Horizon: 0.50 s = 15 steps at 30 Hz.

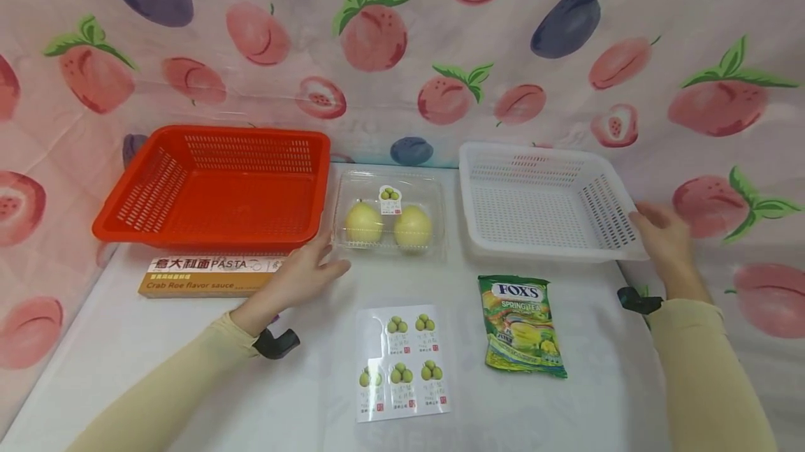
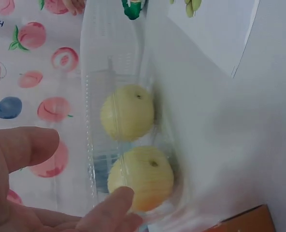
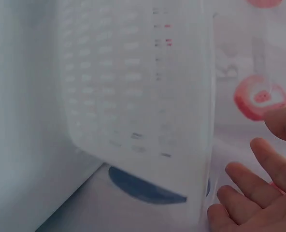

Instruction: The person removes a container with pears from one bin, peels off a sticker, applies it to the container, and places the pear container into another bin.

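Note:
My left hand, thumb and fingers spread, is by the left front corner of a clear plastic clamshell box. In the left wrist view its fingers overlap the near pear; contact with the box cannot be made out. Two yellow pears lie inside, and a pear label is on the lid. At the far right, my right hand is beside the right wall of a white perforated basket, fingers loosely extended and holding nothing. The right wrist view shows those fingertips close to the basket rim.
A red basket stands at the back left, behind a pasta box. Front centre lies a sheet of pear labels, one label gap at its upper left. A green Fox's candy bag lies right of it. Fruit-print cloth hangs behind.

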Tool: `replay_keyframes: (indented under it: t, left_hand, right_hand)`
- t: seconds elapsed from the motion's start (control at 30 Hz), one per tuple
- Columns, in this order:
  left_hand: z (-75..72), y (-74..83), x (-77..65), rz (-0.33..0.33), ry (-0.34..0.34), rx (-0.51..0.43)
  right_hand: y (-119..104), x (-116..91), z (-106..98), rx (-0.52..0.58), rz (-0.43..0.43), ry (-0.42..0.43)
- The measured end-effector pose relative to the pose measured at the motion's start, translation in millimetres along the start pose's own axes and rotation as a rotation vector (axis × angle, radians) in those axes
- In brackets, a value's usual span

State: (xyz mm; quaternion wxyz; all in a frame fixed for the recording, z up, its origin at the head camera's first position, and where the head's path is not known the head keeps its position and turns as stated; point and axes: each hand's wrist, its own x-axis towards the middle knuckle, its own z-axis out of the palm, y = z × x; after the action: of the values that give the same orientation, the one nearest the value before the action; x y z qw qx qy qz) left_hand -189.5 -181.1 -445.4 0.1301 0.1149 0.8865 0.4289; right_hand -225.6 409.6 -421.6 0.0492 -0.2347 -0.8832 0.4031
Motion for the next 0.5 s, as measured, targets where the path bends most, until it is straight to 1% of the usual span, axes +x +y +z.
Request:
replay_keyframes:
  t: [0.17, 0.23, 0.33, 0.4, 0.43, 0.5]
  left_hand:
    - [5.9, -1.6, 8.4, -0.01, 0.041, -0.016]
    - [7.9, -3.1, 10.6, -0.027, 0.046, -0.018]
    - [11.6, -7.0, 14.7, -0.071, 0.042, -0.029]
    - [15.3, -10.9, 19.8, -0.097, 0.041, -0.07]
    - [17.2, -12.7, 23.1, -0.098, 0.047, -0.098]
    - [20.9, -15.6, 29.6, -0.113, 0.057, -0.177]
  right_hand:
    - [15, 3, -5, -0.002, -0.028, -0.045]
    - [19, 4, -6, -0.014, -0.035, -0.075]
    - [25, 6, -8, -0.009, -0.028, -0.126]
    - [28, 8, -10, 0.014, -0.008, -0.164]
    - [30, 8, -11, 0.033, 0.002, -0.185]
    - [33, 10, -12, 0.09, 0.035, -0.23]
